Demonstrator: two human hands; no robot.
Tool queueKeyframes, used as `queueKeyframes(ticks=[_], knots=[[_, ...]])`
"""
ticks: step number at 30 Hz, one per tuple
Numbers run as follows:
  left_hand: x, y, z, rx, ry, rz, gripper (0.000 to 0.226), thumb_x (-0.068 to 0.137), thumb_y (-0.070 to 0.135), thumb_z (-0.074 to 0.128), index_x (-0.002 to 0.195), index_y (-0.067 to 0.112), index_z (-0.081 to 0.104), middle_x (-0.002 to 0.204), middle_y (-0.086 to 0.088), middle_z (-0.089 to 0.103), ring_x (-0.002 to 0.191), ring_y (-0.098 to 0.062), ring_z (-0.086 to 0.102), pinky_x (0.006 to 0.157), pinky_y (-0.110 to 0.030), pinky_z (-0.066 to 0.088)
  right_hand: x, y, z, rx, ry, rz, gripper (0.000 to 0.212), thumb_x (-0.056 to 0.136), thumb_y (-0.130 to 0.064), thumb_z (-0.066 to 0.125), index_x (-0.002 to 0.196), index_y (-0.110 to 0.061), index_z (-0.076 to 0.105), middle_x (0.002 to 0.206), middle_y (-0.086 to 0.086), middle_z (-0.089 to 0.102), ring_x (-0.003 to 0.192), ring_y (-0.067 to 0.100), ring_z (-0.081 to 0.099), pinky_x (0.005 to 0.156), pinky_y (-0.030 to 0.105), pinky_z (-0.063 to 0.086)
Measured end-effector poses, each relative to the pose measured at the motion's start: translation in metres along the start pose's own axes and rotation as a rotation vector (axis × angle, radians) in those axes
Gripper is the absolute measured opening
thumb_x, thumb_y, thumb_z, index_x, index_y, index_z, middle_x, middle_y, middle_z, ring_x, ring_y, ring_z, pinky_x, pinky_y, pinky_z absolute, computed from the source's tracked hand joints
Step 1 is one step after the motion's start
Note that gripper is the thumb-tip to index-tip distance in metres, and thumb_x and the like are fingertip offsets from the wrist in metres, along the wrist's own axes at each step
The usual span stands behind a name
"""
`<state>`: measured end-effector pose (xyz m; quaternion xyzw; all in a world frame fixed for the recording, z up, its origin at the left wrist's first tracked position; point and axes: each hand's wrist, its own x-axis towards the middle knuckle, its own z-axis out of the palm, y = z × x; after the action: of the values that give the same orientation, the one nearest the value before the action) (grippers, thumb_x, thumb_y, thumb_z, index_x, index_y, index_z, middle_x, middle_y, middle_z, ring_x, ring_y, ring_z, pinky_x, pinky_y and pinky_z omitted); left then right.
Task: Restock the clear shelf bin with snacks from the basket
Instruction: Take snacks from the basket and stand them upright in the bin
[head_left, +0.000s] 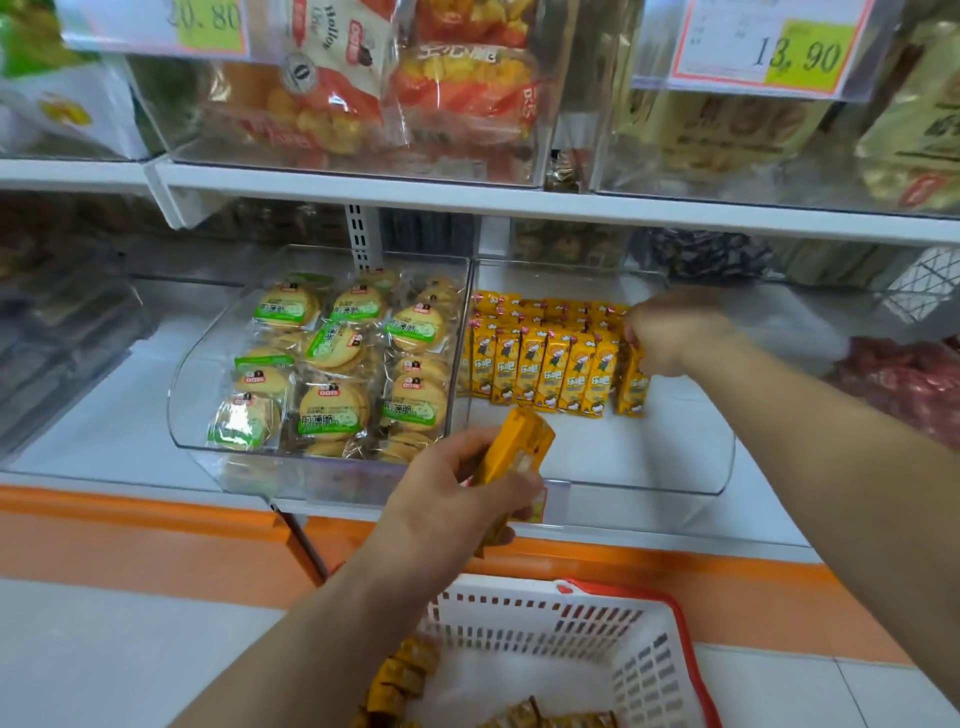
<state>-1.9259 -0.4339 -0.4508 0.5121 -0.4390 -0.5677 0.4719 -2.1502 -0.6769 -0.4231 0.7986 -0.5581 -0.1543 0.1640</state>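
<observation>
Mid-restock, placing step. My right hand (670, 332) is inside the clear bin (724, 457), fingers pinched on the top of the end pack (632, 387). That pack stands upright on the bin floor, touching the right end of the front row (545, 376). I read it as seated but not let go.

My left hand (447, 493) is clamped round a stack of yellow packs (519, 441), held just above the bin's front lip, left of centre. Too blurred to count them.

The rows in the bin sit at the back left, against the wall next to the cookie bin (187, 400). The bin floor in front of them and to their right is bare. The basket (654, 670) sits below by the shelf base, with more packs (400, 680) in its left side and bottom edge. My read: plenty left to shelve.

Next move, as I judge it:
- Let go of the end pack by lifting straight up, no sideways drag.
- Bring the right hand to the stack and take one pack.
- Stand it upright, tight against the end pack, label to the front like the rest.

Watch item: the packs look tall and slim, so a knock on the row could tip several at once. Loosen the left hand's grip only enough to give up one pack.
</observation>
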Motion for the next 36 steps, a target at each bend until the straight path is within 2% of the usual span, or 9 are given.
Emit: queueKeyframes(ticks=[8, 12, 16, 19, 23, 26, 30, 33, 36], knots=[[-0.006, 0.000, 0.000, 0.012, 0.034, -0.035, 0.031, 0.089, 0.031, 0.078, 0.117, 0.028, 0.064, 0.104, 0.006, 0.079, 0.088, -0.017, 0.078, 0.073, -0.034, 0.062, -0.068, 0.004, -0.022, 0.362, 0.185, 0.043, 0.037, 0.077, -0.036, 0.076, 0.113, -0.032, 0.066, 0.111, -0.001, 0.067, 0.101, 0.025, 0.063, 0.082, 0.037, 0.054], [-0.014, 0.003, 0.006, 0.018, -0.014, -0.044, 0.032, 0.083, 0.030, 0.081, 0.112, 0.027, 0.067, 0.104, 0.001, 0.079, 0.089, -0.022, 0.078, 0.070, -0.028, 0.061, -0.137, -0.011, -0.024, 0.938, 0.189, -0.052, 0.020, 0.074, -0.038, 0.083, 0.084, -0.032, 0.067, 0.089, -0.013, 0.070, 0.077, 0.012, 0.065, 0.069, 0.031, 0.054], [-0.024, 0.004, 0.018, 0.072, -0.050, -0.051, 0.031, 0.084, 0.028, 0.082, 0.113, 0.027, 0.070, 0.104, 0.000, 0.078, 0.089, -0.021, 0.078, 0.071, -0.025, 0.060, -0.188, -0.040, -0.016, 1.539, 0.114, -0.196, 0.018, 0.084, -0.022, 0.078, 0.100, -0.030, 0.074, 0.100, -0.009, 0.073, 0.076, 0.006, 0.067, 0.070, 0.020, 0.051], [-0.031, 0.003, 0.029, 0.118, -0.066, -0.027, 0.022, 0.086, 0.022, 0.081, 0.106, 0.033, 0.077, 0.099, -0.001, 0.075, 0.084, -0.021, 0.077, 0.070, -0.023, 0.058, -0.203, -0.058, -0.012, 1.607, 0.037, -0.290, 0.029, 0.092, -0.022, 0.071, 0.116, -0.038, 0.070, 0.112, -0.010, 0.067, 0.084, 0.015, 0.070, 0.072, 0.028, 0.057], [-0.038, 0.002, 0.040, 0.177, 0.005, 0.009, 0.026, 0.080, 0.028, 0.086, 0.104, 0.034, 0.078, 0.085, 0.006, 0.074, 0.074, -0.013, 0.072, 0.065, -0.021, 0.056, -0.207, -0.069, -0.012, 1.596, 0.045, -0.286, 0.022, 0.092, -0.018, 0.069, 0.108, -0.033, 0.071, 0.105, -0.005, 0.068, 0.085, 0.026, 0.067, 0.074, 0.039, 0.059], [-0.038, 0.001, 0.044, 0.132, 0.167, 0.014, 0.048, 0.071, 0.030, 0.091, 0.113, 0.035, 0.067, 0.073, 0.007, 0.072, 0.062, -0.008, 0.069, 0.057, -0.019, 0.053, -0.212, -0.062, -0.010, 1.655, 0.054, -0.230, 0.021, 0.084, -0.018, 0.079, 0.100, -0.030, 0.072, 0.096, -0.010, 0.070, 0.076, 0.011, 0.067, 0.068, 0.025, 0.054], [-0.038, 0.003, 0.048, -0.026, 0.188, 0.057, 0.058, 0.062, 0.042, 0.087, 0.113, 0.028, 0.066, 0.086, -0.001, 0.075, 0.079, -0.017, 0.076, 0.066, -0.022, 0.058, -0.217, -0.059, -0.012, 1.597, 0.191, -0.182, 0.037, 0.072, -0.013, 0.088, 0.097, -0.031, 0.066, 0.096, -0.011, 0.068, 0.084, 0.008, 0.067, 0.070, 0.022, 0.056], [-0.036, 0.002, 0.051, -0.160, 0.209, 0.055, 0.048, 0.058, 0.041, 0.085, 0.102, 0.026, 0.073, 0.090, -0.009, 0.070, 0.082, -0.022, 0.076, 0.074, -0.029, 0.061, -0.222, -0.067, -0.018, 1.387, 0.421, -0.234, 0.036, 0.070, -0.015, 0.086, 0.094, -0.030, 0.065, 0.097, -0.014, 0.061, 0.094, 0.007, 0.062, 0.076, 0.023, 0.055], [-0.036, 0.004, 0.049, -0.226, 0.184, 0.079, 0.029, 0.066, 0.022, 0.083, 0.093, 0.024, 0.074, 0.092, -0.011, 0.068, 0.086, -0.024, 0.074, 0.080, -0.032, 0.061, -0.226, -0.071, -0.018, 1.334, 0.410, -0.329, 0.033, 0.070, -0.040, 0.082, 0.095, -0.035, 0.061, 0.100, -0.016, 0.054, 0.098, 0.008, 0.057, 0.077, 0.019, 0.050]])
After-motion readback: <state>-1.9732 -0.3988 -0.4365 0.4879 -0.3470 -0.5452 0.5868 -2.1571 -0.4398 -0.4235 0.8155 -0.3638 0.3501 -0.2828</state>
